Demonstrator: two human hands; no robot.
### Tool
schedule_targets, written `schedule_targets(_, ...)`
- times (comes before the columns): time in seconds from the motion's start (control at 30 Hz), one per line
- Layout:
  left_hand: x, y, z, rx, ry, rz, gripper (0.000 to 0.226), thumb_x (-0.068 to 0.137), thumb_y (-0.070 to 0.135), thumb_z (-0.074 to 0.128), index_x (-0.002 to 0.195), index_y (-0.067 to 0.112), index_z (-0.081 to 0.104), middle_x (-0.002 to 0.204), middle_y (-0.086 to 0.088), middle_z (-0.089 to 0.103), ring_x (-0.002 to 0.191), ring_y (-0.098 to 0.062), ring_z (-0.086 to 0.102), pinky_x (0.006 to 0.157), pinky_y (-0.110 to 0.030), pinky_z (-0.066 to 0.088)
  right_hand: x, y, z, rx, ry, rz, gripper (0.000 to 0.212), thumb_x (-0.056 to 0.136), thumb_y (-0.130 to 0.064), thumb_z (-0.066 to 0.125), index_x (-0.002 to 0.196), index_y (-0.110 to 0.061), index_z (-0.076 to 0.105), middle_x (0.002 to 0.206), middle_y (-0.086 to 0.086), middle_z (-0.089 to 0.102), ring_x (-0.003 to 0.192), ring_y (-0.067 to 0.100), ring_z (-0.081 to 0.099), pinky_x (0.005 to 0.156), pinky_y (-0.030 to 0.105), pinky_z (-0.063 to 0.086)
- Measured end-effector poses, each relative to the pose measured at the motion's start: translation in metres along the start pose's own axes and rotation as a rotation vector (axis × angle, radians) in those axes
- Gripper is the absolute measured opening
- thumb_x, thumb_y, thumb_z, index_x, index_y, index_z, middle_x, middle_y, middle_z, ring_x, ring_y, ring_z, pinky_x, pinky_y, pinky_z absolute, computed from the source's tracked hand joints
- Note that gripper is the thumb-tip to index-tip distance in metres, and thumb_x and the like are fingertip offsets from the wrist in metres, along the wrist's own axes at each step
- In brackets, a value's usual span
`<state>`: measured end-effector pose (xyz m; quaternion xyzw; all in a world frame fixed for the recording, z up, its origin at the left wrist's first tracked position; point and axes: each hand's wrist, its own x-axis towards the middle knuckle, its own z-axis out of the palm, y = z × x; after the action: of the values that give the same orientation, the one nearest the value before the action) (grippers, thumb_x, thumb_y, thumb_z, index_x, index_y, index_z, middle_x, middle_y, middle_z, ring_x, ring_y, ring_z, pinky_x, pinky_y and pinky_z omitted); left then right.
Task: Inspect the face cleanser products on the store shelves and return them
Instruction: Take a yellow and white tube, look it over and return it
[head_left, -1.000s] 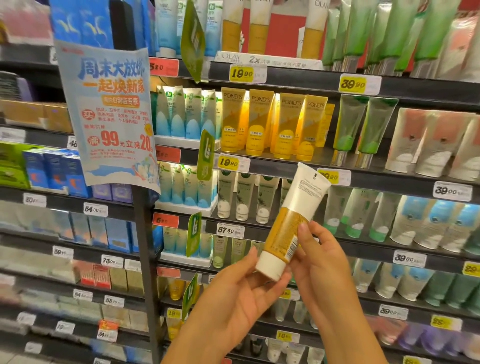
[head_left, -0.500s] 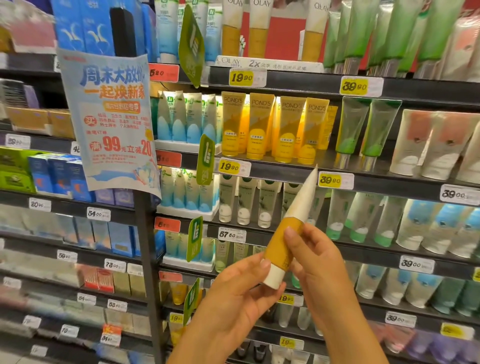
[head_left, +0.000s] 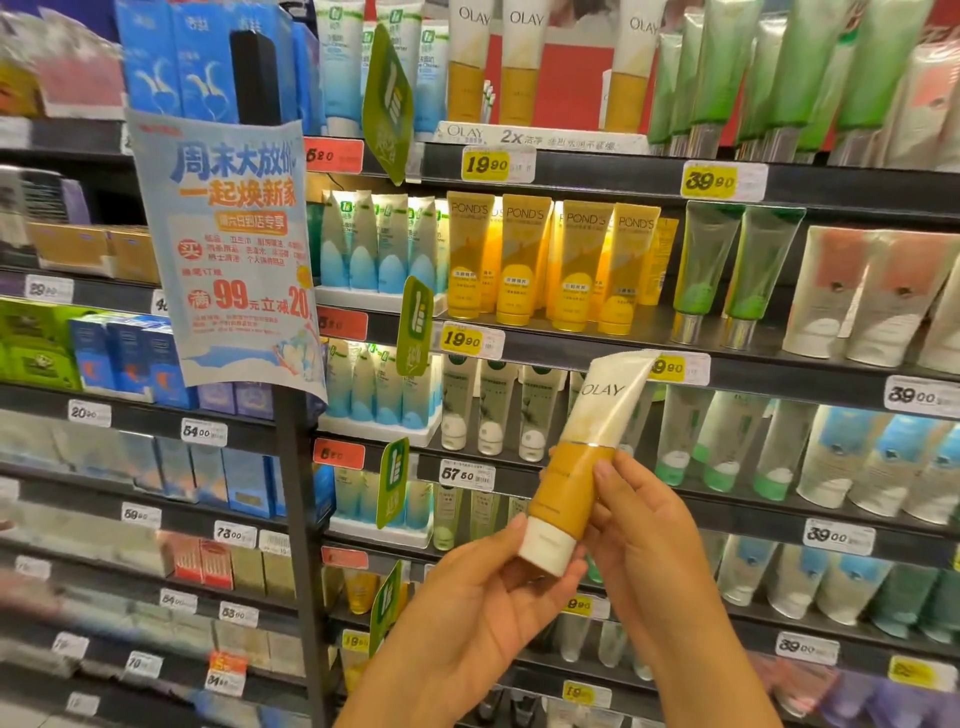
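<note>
I hold a white and amber Olay cleanser tube (head_left: 582, 457) in front of the shelves, cap end down, its printed front facing me. My left hand (head_left: 488, 618) cups the white cap from below with fingers curled round it. My right hand (head_left: 639, 540) grips the amber lower body from the right, thumb on the front. More Olay tubes (head_left: 519, 62) stand on the top shelf above an Olay shelf strip. Yellow Pond's tubes (head_left: 550, 260) line the shelf below them.
Dark shelves (head_left: 571, 343) with yellow price tags hold green tubes (head_left: 737, 270), blue-white tubes (head_left: 374, 249) and pale tubes at right. A paper promotion sign (head_left: 234, 249) hangs off the upright post (head_left: 301, 545). Boxed goods fill the left bay.
The tube has turned in my hands: first its back label showed, then its edge, now the Olay front faces me. Both hands stay on its lower end.
</note>
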<state>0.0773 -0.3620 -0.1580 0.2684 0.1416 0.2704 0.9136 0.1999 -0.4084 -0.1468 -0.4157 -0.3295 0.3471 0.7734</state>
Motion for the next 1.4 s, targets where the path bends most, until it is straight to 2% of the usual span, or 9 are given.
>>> schedule_targets(0.27,-0.003,-0.003,-0.007,0.135,0.046,-0.003,0.013,0.068,0.004,0.066,0.073,-0.004,0.074,0.089,-0.03,0.068,0.074,-0.032,0.069,0.067,-0.04,0.06,-0.002,0.0,-0.005,-0.041,0.013,-0.021,0.035,0.078,-0.029,0.056,0.106,-0.01,0.065,0.084,0.004,0.07,0.076,0.012,0.065,0.064,0.025,0.055)
schedule_targets(0.5,-0.006,-0.005,-0.005,-0.032,-0.016,-0.127,0.033,0.072,0.015,0.064,0.089,-0.014,0.07,0.093,-0.034,0.064,0.068,-0.036,0.068,0.061,-0.038,0.059,-0.002,0.003,-0.007,0.172,0.032,0.009,0.032,0.078,-0.019,0.054,0.106,-0.006,0.059,0.073,0.004,0.069,0.065,0.013,0.066,0.056,0.029,0.057)
schedule_targets(0.63,-0.004,-0.007,-0.005,-0.03,0.01,-0.077,0.027,0.068,0.009,0.066,0.082,-0.014,0.07,0.091,-0.034,0.064,0.069,-0.036,0.068,0.06,-0.04,0.06,-0.003,0.004,-0.008,0.179,0.038,0.01,0.029,0.08,-0.014,0.054,0.108,-0.006,0.058,0.077,0.007,0.07,0.068,0.016,0.068,0.057,0.032,0.058)
schedule_targets(0.77,-0.002,-0.007,-0.006,0.045,0.053,-0.016,0.022,0.067,0.008,0.066,0.076,-0.011,0.072,0.089,-0.031,0.066,0.071,-0.032,0.068,0.059,-0.036,0.059,-0.004,0.006,-0.01,0.06,0.057,0.006,0.022,0.093,-0.012,0.047,0.109,-0.007,0.06,0.089,0.008,0.072,0.08,0.016,0.068,0.068,0.03,0.059)
schedule_targets(0.87,0.001,-0.008,-0.01,0.088,0.071,0.011,0.03,0.067,0.006,0.067,0.091,-0.012,0.068,0.087,-0.028,0.067,0.072,-0.029,0.066,0.06,-0.035,0.06,-0.005,0.006,-0.009,-0.042,0.032,0.006,0.03,0.086,-0.026,0.053,0.108,-0.009,0.063,0.092,0.007,0.07,0.085,0.016,0.066,0.067,0.026,0.056)
schedule_targets(0.97,0.002,-0.009,-0.014,0.187,0.108,0.073,0.043,0.064,0.006,0.07,0.105,-0.005,0.062,0.087,-0.02,0.072,0.074,-0.025,0.07,0.06,-0.032,0.059,-0.006,0.007,-0.008,-0.088,0.004,0.028,0.038,0.08,-0.035,0.055,0.106,-0.009,0.063,0.083,0.001,0.068,0.079,0.012,0.066,0.066,0.023,0.053)
schedule_targets(1.07,0.001,-0.007,-0.017,0.35,0.138,0.174,0.042,0.063,0.008,0.073,0.105,0.007,0.066,0.095,-0.011,0.074,0.086,-0.022,0.072,0.065,-0.029,0.058,-0.007,0.008,-0.008,-0.082,-0.028,0.062,0.035,0.078,-0.039,0.056,0.099,-0.012,0.066,0.081,0.001,0.069,0.078,0.011,0.067,0.065,0.023,0.054)
schedule_targets(1.23,0.002,-0.004,-0.019,0.762,0.22,0.438,0.035,0.075,0.002,0.072,0.101,0.025,0.066,0.093,0.009,0.074,0.086,-0.005,0.068,0.065,-0.014,0.052,-0.006,0.011,-0.005,-0.029,-0.023,0.044,0.036,0.077,-0.032,0.057,0.101,-0.006,0.064,0.088,0.008,0.072,0.083,0.017,0.069,0.067,0.026,0.056)
schedule_targets(1.4,0.002,-0.005,-0.02,0.941,0.272,0.59,0.042,0.075,0.0,0.072,0.101,0.032,0.062,0.104,0.009,0.064,0.086,0.006,0.063,0.066,-0.008,0.049,-0.005,0.016,-0.003,0.051,0.013,0.021,0.033,0.079,-0.023,0.056,0.107,-0.007,0.062,0.092,0.009,0.072,0.086,0.02,0.069,0.068,0.03,0.058)
